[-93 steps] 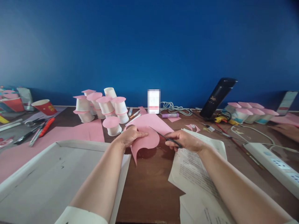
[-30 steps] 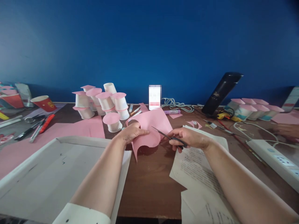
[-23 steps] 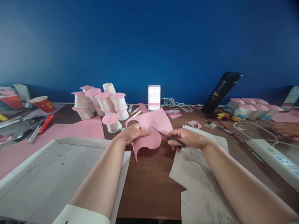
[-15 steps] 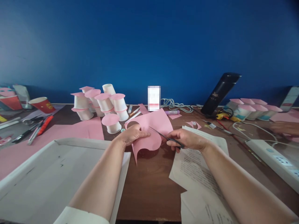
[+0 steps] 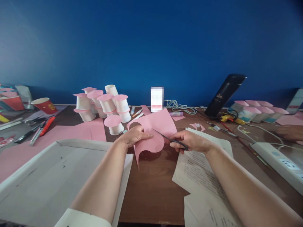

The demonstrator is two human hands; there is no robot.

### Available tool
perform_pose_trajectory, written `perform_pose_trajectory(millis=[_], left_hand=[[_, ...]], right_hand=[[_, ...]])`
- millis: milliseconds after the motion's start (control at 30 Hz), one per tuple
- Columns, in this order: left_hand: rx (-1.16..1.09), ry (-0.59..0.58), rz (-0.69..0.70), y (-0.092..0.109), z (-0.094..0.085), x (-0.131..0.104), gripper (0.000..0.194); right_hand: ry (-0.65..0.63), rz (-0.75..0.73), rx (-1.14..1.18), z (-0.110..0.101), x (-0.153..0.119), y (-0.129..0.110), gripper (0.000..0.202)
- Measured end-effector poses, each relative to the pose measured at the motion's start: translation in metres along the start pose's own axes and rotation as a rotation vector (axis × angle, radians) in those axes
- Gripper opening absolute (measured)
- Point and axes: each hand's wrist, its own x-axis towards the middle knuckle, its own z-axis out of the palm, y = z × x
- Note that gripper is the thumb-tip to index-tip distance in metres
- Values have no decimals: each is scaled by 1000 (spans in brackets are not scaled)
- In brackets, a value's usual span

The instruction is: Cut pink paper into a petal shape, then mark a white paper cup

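Note:
A pink paper sheet (image 5: pixel 163 123) with curved cut edges is held above the brown table (image 5: pixel 151 189). My left hand (image 5: pixel 136 136) pinches it at its left part, thumb on top. Black scissors (image 5: pixel 176 142) are in my right hand (image 5: pixel 187 141), fingers closed round the handles. Their blades reach leftward across the paper, the tip near my left thumb. Behind my left hand stand white paper cups (image 5: pixel 107 104) stacked with pink paper pieces between and on top of them. One cup with a pink disc (image 5: pixel 113 121) stands in front of the stack.
A white tray (image 5: pixel 82 145) and pink paper (image 5: pixel 92 130) lie left, with knives and a red cup (image 5: pixel 44 105). Printed sheets (image 5: pixel 201 170), a black bottle (image 5: pixel 224 94), a power strip (image 5: pixel 279 164) and more covered cups (image 5: pixel 262 112) are right. Another person's hand (image 5: pixel 290 132) shows at the right edge.
The whole view has shifted slightly, so things appear a little further right. My hands keep the same hold on the paper and scissors. The other person's hand reaches slightly differently at the right edge.

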Motion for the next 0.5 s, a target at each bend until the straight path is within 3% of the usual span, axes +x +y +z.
perform_pose_trajectory(millis=[233, 500], left_hand=[[-6, -27, -5, -1, -1, 1, 36], [-7, 20, 27, 0, 1, 1, 39]], right_hand=[[8, -1, -18, -1, 0, 0, 41], [19, -16, 3, 0, 1, 3, 42]])
